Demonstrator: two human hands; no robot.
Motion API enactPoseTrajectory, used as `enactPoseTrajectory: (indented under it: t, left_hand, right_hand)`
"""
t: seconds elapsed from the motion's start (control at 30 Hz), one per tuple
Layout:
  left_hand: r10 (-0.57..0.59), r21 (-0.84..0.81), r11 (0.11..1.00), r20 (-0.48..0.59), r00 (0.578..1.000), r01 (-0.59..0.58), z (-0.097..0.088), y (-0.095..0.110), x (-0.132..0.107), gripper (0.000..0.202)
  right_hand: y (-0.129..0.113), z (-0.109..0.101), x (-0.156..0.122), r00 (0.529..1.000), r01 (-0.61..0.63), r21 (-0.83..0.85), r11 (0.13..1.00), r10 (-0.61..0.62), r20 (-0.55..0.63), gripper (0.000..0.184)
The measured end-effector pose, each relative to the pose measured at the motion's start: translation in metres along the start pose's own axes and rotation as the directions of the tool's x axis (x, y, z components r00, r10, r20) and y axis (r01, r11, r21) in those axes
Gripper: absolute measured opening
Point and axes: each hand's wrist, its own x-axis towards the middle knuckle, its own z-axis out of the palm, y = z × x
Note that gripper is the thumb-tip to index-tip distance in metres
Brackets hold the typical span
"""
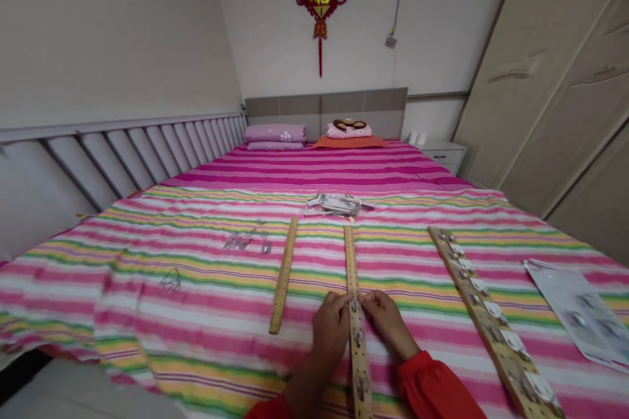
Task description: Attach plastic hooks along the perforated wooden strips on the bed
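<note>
Striped bedding in pink, green and yellow covers the bed (196,314), which carries three wooden strips lying lengthwise. The left hand (330,327) and right hand (388,317) meet over the middle strip (350,255), which lies just in front of the person. Both grips are clenched, their fingertips pinched together on a small metal fitting (354,306) that sits on the strip's row of holes.

The work in hand looks like seating that fitting on the strip. On a soft mattress the wood will likely rock, so it should help to press the strip flat with the heel of one hand while the other lines the fitting up squarely with a hole. The two fittings lower down the same strip look like a fair guide for spacing, as does the filled right strip (486,314). Loose metal bits (246,241) lie well apart to the left, beyond the bare left strip (285,272), so spares are a long reach away.

The fingers hide most of the fitting, so its shape and how it fastens cannot be told. The near ends of the middle and right strips are cut off by the lower edge. What the packets (337,204) further up the bed and the plastic bag (574,314) at the right hold is too blurred to make out
</note>
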Motion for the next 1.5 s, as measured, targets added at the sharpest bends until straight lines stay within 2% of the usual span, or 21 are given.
enactPoseTrajectory:
  t: [0.17, 0.27, 0.37, 0.43, 0.5, 0.57, 0.67, 0.8, 0.97, 1.1, 1.27, 1.5]
  left_hand:
    - [-0.007, -0.06, 0.998, -0.007, 1.0, 0.007, -0.001, 0.004, 0.001, 0.035]
    - [0.0, -0.149, 0.989, -0.045, 0.999, -0.006, -0.017, 0.011, 0.008, 0.032]
    - [-0.025, -0.193, 0.981, -0.11, 0.994, 0.004, -0.054, 0.013, 0.027, 0.027]
    - [-0.101, -0.195, 0.979, -0.184, 0.978, 0.064, -0.086, 0.005, 0.044, 0.027]
    - [-0.18, -0.15, 0.978, -0.292, 0.939, 0.141, -0.117, -0.011, 0.062, 0.026]
    - [-0.205, -0.086, 0.979, -0.392, 0.897, 0.186, -0.143, -0.031, 0.078, 0.022]
    - [-0.23, -0.036, 0.97, -0.466, 0.854, 0.242, -0.165, -0.059, 0.093, 0.017]
    - [-0.262, 0.044, 0.942, -0.519, 0.813, 0.332, -0.171, -0.077, 0.104, 0.011]
    - [-0.324, 0.117, 0.883, -0.549, 0.77, 0.455, -0.167, -0.081, 0.11, 0.013]
    - [-0.344, 0.128, 0.865, -0.554, 0.758, 0.486, -0.165, -0.085, 0.11, 0.014]
    - [-0.338, 0.056, 0.895, -0.562, 0.755, 0.443, -0.166, -0.096, 0.107, 0.02]
    - [-0.305, -0.169, 0.952, -0.527, 0.793, 0.254, -0.172, -0.096, 0.092, 0.029]
  right_hand:
    - [-0.004, 0.0, -0.001, 1.0, 0.006, 0.027, 1.0, -0.006, 0.008, 0.045]
    - [-0.002, -0.002, -0.003, 1.0, -0.013, 0.048, 0.999, 0.012, 0.012, 0.048]
    - [-0.001, -0.003, -0.004, 1.0, -0.011, 0.055, 0.998, 0.01, 0.008, 0.049]
    - [-0.001, -0.004, -0.005, 1.0, 0.007, 0.051, 0.999, -0.007, 0.003, 0.05]
    - [-0.002, -0.004, -0.005, 1.0, 0.01, 0.05, 0.999, -0.01, 0.0, 0.05]
    - [-0.003, -0.003, -0.006, 1.0, 0.008, 0.052, 0.999, -0.008, 0.0, 0.05]
    - [-0.002, -0.003, -0.005, 1.0, 0.002, 0.05, 0.999, -0.002, 0.005, 0.05]
    - [0.003, -0.004, -0.002, 0.999, -0.031, 0.063, 0.998, 0.03, 0.015, 0.05]
    - [0.004, -0.004, -0.001, 0.998, -0.062, 0.099, 0.993, 0.061, 0.02, 0.049]
    - [0.001, -0.004, -0.003, 0.998, -0.065, 0.107, 0.992, 0.063, 0.021, 0.049]
    - [-0.001, -0.004, -0.004, 0.997, -0.077, 0.116, 0.99, 0.073, 0.034, 0.049]
    - [-0.007, -0.003, -0.005, 0.997, -0.074, 0.126, 0.989, 0.072, 0.019, 0.049]
